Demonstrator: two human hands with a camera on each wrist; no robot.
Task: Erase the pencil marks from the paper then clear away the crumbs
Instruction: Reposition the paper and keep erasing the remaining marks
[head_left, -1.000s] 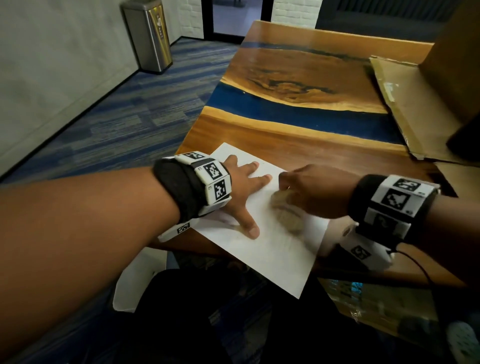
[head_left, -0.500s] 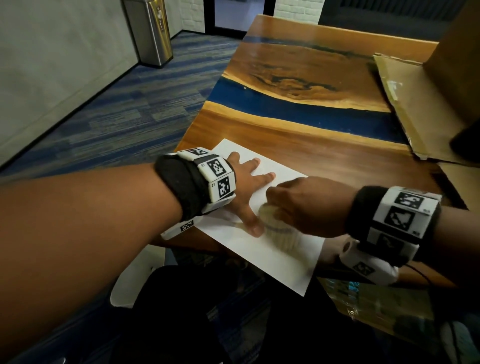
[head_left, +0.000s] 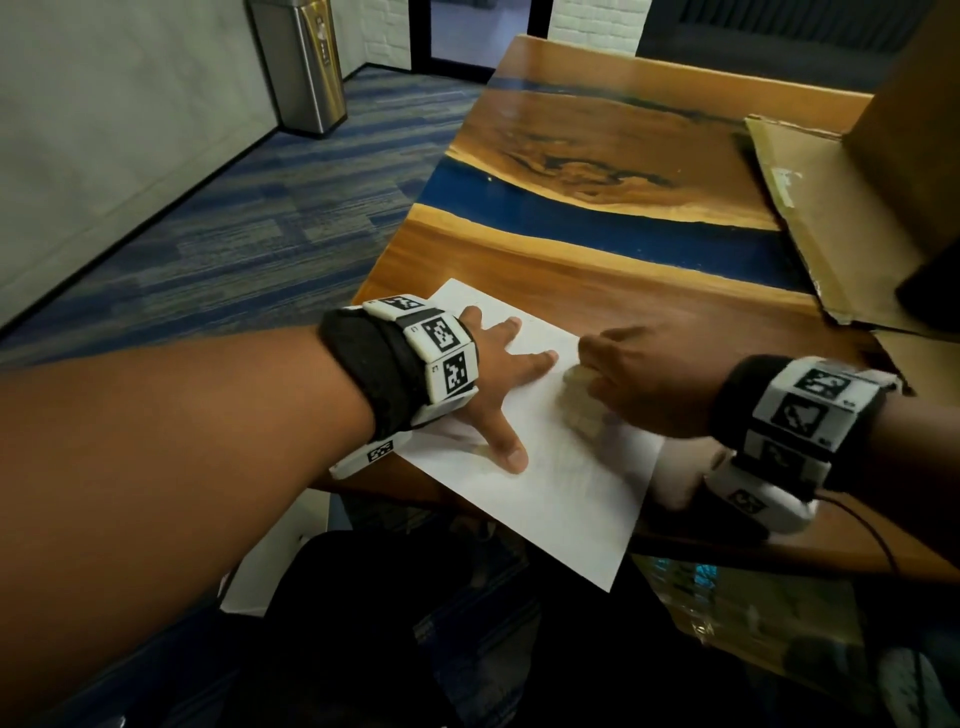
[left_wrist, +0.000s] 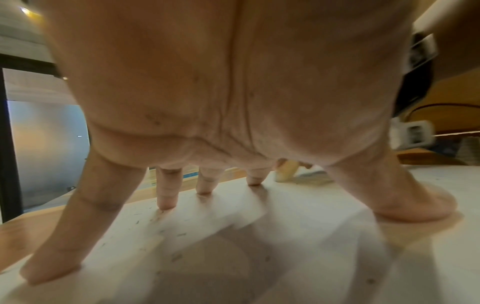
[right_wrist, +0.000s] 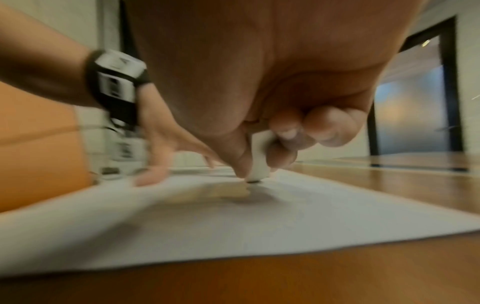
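My left hand (head_left: 496, 384) lies spread wide, fingertips pressing the paper (head_left: 545, 493) at the head view's lower centre. Just right, my right hand (head_left: 644, 387) pinches the eraser (right_wrist: 258, 162), tip on the sheet. Beyond, the wooden table (head_left: 597, 270) stretches away.

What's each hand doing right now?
Left hand: open, fingers spread, pressing the paper flat on the table.
Right hand: pinching a white eraser, its tip on the paper.
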